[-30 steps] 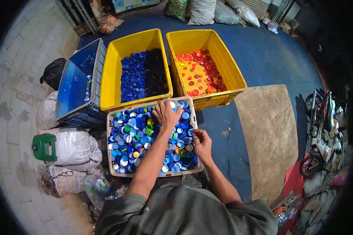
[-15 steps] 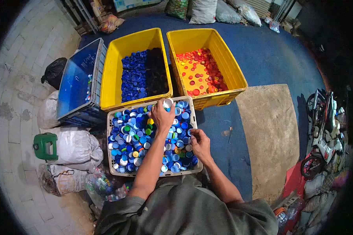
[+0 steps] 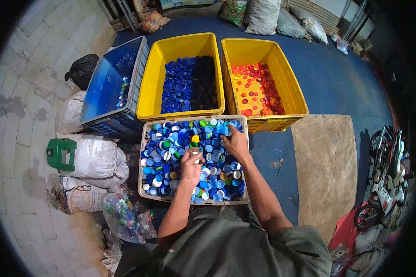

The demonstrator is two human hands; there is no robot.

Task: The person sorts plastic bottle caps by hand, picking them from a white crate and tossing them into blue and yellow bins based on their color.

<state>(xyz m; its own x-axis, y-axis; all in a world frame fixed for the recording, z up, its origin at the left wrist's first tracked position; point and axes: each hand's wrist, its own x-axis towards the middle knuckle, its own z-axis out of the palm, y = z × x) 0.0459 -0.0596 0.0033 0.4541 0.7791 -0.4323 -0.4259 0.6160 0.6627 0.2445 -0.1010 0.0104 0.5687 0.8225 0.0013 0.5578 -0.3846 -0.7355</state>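
Far left: green plastic container (image 3: 61, 154) against a white sack (image 3: 97, 161); printed sack (image 3: 84, 194) just below has orange and dark marks, too small to read. Blue bin (image 3: 101, 87) has white handwriting (image 3: 125, 60) on its inner wall, can't make out the words. Left yellow bin (image 3: 150, 83) holds blue caps (image 3: 176, 85) on its left, dark contents on its right. Pale crate (image 3: 149, 196) sits nearest the body, long axis left-right, full of mixed caps (image 3: 158, 144), mostly blue and white, some green, facing every way, some hollow side up. Left hand (image 3: 192, 170) is over the crate middle, forearm angled up and slightly right, fingers closed on a white cap (image 3: 197, 157), tilted. Right hand (image 3: 236, 144) is at the crate's far right, forearm angled up-left, fingers pinching a light blue cap (image 3: 226, 131) above the pile; can't tell its facing. Right yellow bin (image 3: 289, 90), beyond the crate's right end, has red and orange caps (image 3: 263, 90), densest on its right. Tan mat (image 3: 326, 171) lies further right on the blue floor (image 3: 342, 83).
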